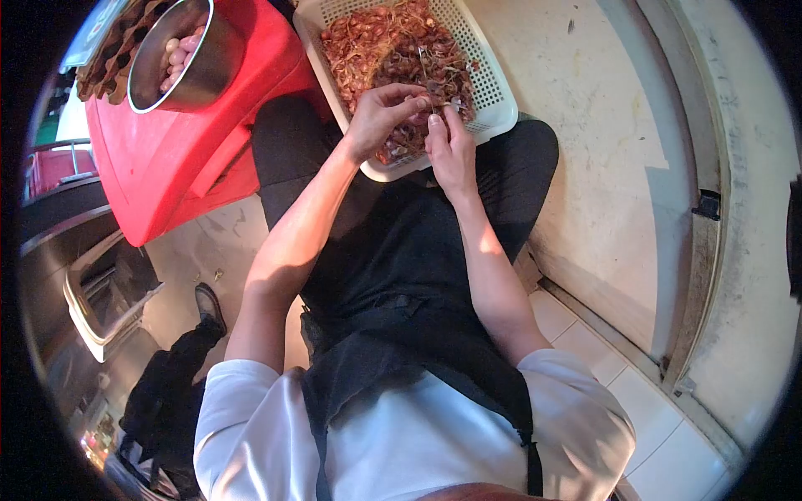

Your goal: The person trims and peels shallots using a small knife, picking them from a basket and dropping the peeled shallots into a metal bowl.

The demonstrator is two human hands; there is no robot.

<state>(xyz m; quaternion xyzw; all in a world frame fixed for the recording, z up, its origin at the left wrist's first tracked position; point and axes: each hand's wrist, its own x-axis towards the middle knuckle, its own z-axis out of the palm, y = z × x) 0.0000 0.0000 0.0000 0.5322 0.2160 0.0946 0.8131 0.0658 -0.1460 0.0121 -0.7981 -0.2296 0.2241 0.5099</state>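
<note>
A white perforated basket (499,113) rests at my knees, holding a heap of reddish-brown peelings or small bulbs (359,42). Over its near part, my left hand (386,117) has its fingers pinched together around something small. My right hand (451,150) is close beside it on the right, thumb and forefinger closed together. A thin item shows between the fingertips of both hands, too small to identify. What looks like a thin blade points up from there over the heap.
A red plastic stool or table (142,167) stands at the left, carrying a metal bowl (205,75) with pale pink bulbs and a brown egg tray (113,63). Another person's dark-clad leg (171,367) is at the lower left. A pale wall panel (601,192) rises at the right.
</note>
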